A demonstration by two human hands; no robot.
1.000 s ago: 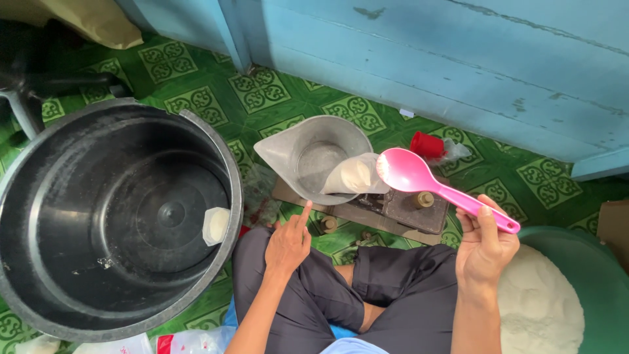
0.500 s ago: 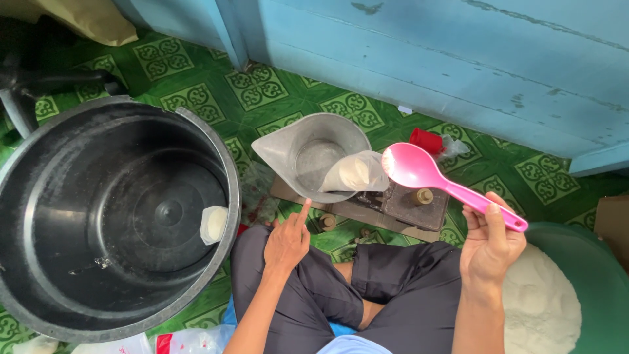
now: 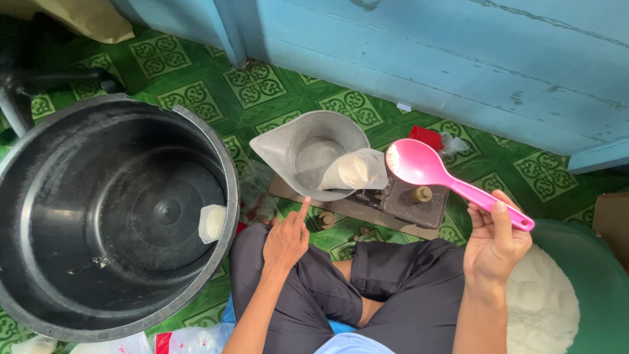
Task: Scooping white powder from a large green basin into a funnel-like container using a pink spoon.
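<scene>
Pink spoon: a plastic ladle-shaped spoon (image 3: 452,182) sits in the right hand (image 3: 495,246); fingers and thumb are wrapped around the near end of its handle, and the bowl points left and far, empty as far as the view shows.
Right hand: raised at the right of the scene, above the right knee, palm toward the camera.
Left hand: the left hand (image 3: 286,237) rests on the left knee, index finger stretched out toward the grey pan, other fingers loosely curled, holding nothing.
Grey pan: a metal scoop-shaped pan (image 3: 308,154) sits on a small dark scale (image 3: 409,203), just beyond the left fingertip; whether the fingertip touches its rim cannot be told.
Filled bag: a clear plastic bag of whitish powder (image 3: 354,172) leans on the pan's right rim, close to the spoon's bowl.
Black tub: a big round plastic tub (image 3: 39,282) stands at the left, with one small filled bag (image 3: 211,223) inside against its right wall.
Green basin: at the right, near the right forearm, a green basin (image 3: 599,288) holds a heap of white powder (image 3: 540,308).
Floor: green patterned covering (image 3: 262,92), with a blue wooden wall (image 3: 426,59) on the far side.
</scene>
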